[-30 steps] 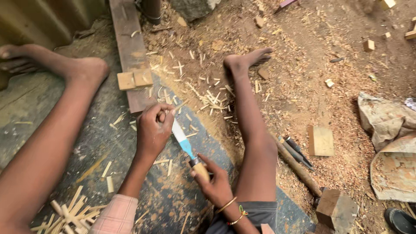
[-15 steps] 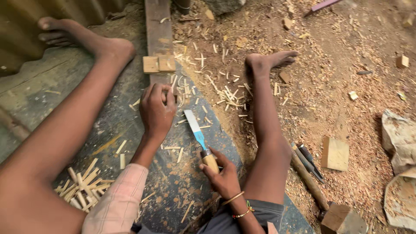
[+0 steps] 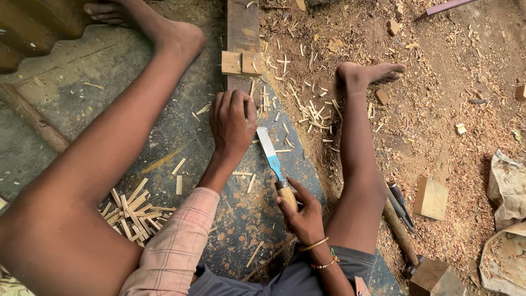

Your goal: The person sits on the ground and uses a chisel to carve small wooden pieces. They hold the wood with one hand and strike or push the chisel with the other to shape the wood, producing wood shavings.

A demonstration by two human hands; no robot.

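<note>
- The chisel [image 3: 272,160] is held in the right hand [image 3: 302,215]; its wooden handle is wrapped by the fingers [image 3: 286,208], which are curled shut around it, thumb raised beside it.
- The flat blade, partly blue near the handle, is pointed away from the body, toward the left hand [image 3: 232,121], with its tip just beside that hand's near edge.
- The left hand is laid palm down on the dark mat [image 3: 137,137] near its far edge, the fingers [image 3: 236,98] pressed together and bent downward at the tips; whether a small piece of wood is pinched beneath them cannot be told.
- Just beyond the left hand's fingertips, two small wood blocks [image 3: 241,63] are seen side by side on a dark plank [image 3: 243,22] that runs to the far edge of the mat.
- A heap of split wood sticks [image 3: 134,211] is gathered at the mat's left side, beside the left leg and well apart from the chisel.
- More splinters [image 3: 309,109] are scattered on the sawdust floor [image 3: 455,71] past the mat's right edge, near the right foot.
- A wooden block [image 3: 431,198] and a mallet [image 3: 408,246] are lying on the floor right of the right leg.
</note>
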